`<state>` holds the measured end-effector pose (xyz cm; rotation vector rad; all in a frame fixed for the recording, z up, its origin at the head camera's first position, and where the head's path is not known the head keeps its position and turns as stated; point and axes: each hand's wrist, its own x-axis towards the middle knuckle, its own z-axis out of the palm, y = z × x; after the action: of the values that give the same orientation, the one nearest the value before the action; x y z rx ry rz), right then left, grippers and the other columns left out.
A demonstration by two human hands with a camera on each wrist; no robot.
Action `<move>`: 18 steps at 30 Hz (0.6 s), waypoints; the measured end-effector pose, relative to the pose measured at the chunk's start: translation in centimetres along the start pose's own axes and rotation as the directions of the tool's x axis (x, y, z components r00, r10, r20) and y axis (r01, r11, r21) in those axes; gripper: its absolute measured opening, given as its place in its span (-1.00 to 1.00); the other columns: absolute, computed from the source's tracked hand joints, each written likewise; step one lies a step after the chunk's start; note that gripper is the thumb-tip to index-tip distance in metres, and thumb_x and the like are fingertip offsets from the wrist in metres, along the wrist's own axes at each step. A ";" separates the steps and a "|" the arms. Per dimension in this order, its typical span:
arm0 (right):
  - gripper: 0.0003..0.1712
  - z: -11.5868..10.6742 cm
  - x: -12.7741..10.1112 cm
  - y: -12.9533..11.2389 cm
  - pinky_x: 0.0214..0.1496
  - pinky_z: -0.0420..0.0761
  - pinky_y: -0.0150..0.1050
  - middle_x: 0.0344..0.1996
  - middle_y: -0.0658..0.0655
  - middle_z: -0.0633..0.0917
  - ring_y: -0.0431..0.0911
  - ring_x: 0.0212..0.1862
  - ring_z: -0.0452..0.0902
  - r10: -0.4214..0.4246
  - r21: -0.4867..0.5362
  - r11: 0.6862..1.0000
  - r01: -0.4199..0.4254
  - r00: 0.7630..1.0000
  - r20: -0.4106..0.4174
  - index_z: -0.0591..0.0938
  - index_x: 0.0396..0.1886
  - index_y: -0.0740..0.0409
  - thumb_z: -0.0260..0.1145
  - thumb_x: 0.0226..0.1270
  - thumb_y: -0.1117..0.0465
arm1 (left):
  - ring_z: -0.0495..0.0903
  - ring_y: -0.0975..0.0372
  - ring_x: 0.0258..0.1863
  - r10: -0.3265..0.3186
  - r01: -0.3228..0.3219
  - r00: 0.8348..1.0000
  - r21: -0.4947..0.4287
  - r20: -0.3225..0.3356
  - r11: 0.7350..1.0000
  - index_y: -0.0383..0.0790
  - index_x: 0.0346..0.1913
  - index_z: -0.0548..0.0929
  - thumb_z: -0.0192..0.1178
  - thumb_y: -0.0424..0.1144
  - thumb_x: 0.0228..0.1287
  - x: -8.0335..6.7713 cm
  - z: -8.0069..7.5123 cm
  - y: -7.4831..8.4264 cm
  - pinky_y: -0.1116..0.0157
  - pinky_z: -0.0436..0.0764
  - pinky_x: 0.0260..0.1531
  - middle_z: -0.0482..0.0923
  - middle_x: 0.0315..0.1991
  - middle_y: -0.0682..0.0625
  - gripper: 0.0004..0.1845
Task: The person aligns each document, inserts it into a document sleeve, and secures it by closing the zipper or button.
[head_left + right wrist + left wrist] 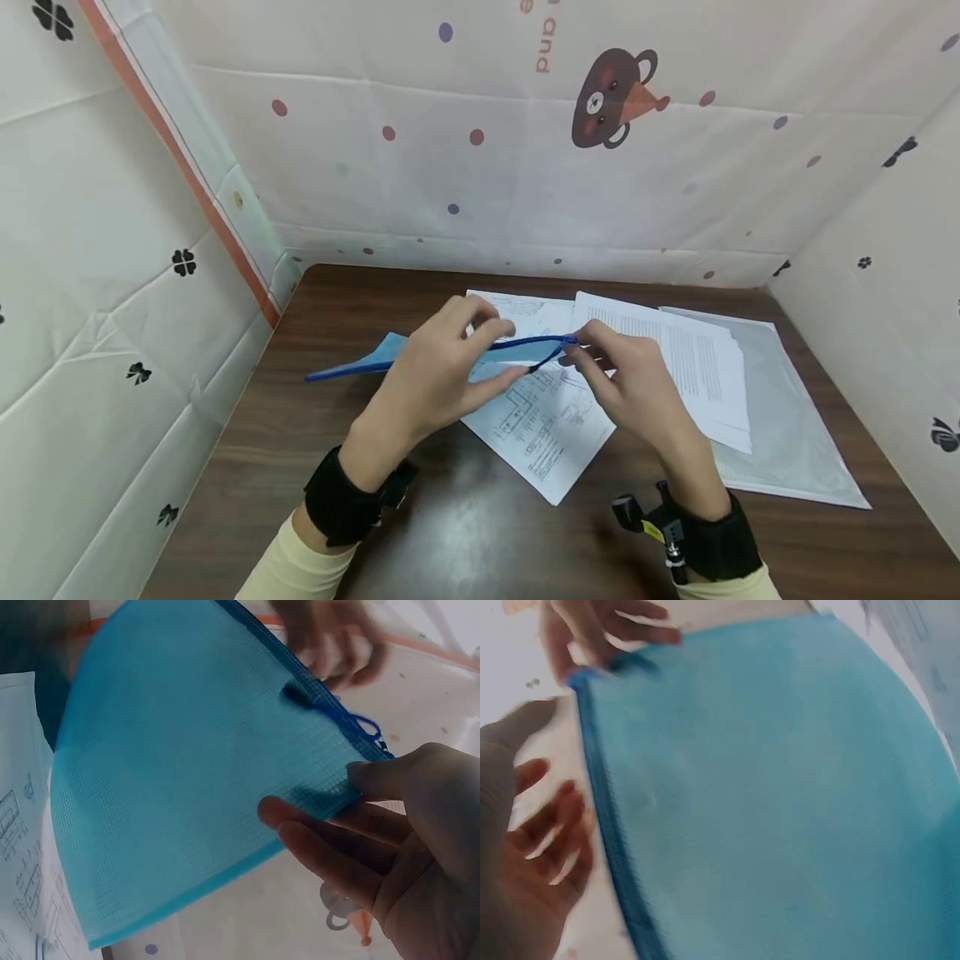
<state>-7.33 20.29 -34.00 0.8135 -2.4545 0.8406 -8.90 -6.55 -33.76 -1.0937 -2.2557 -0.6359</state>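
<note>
A light blue mesh zip pouch [358,364] with a dark blue zipper edge is held flat above the brown table [337,450]. My left hand [498,346] grips the zipper edge near its middle, fingers curled over it. My right hand [579,350] pinches the pouch's right corner. In the right wrist view the pouch [187,765] fills the frame, the right hand [360,817] holds its corner, and the zipper pull [361,724] lies just above the fingers. The left wrist view shows the pouch [780,787] from beneath, beside the left hand [540,847].
Under the hands lies a printed sheet with diagrams [540,425]. A stack of text pages [690,367] rests on a clear plastic sleeve [795,433] to the right. Patterned cloth walls [112,292] close in the table on three sides.
</note>
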 end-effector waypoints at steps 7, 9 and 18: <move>-0.82 -0.2 -0.2 -1.5 -0.38 0.72 -0.29 -0.31 0.05 0.83 -0.21 -0.42 0.69 -0.056 -0.069 0.996 0.063 0.994 0.095 0.64 -0.21 0.14 0.43 0.37 0.47 | 0.54 0.36 -0.50 0.101 -0.101 0.995 -0.008 -0.023 0.995 -0.15 -0.13 0.77 0.47 0.03 0.37 0.0 0.9 1.8 0.51 0.46 -0.50 0.68 -0.33 0.08 -0.69; -0.80 -0.2 -0.3 -1.9 -0.46 0.62 -0.36 -0.35 0.03 0.81 -0.26 -0.49 0.56 -0.076 -0.086 0.993 0.085 0.991 0.107 0.64 -0.21 0.14 0.45 0.35 0.47 | 0.53 0.37 -0.51 0.069 -0.070 0.998 -0.010 -0.012 0.998 -0.15 -0.12 0.76 0.48 0.10 0.34 0.0 1.2 2.0 0.51 0.42 -0.52 0.67 -0.32 0.09 -0.63; -0.80 0.0 -0.5 -2.9 -0.52 0.46 -0.39 -0.48 -0.07 0.67 -0.27 -0.53 0.39 -0.092 -0.109 0.988 0.106 0.988 0.126 0.64 -0.19 0.11 0.46 0.36 0.44 | 0.60 0.34 -0.44 -0.014 0.014 0.999 0.022 -0.037 1.000 -0.16 -0.14 0.76 0.52 0.03 0.31 -0.2 2.0 2.9 0.48 0.57 -0.41 0.68 -0.34 0.08 -0.67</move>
<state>-5.10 18.65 -33.06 0.9606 -2.5162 0.6241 -6.98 -3.84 -34.85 -1.0482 -2.2354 -0.6304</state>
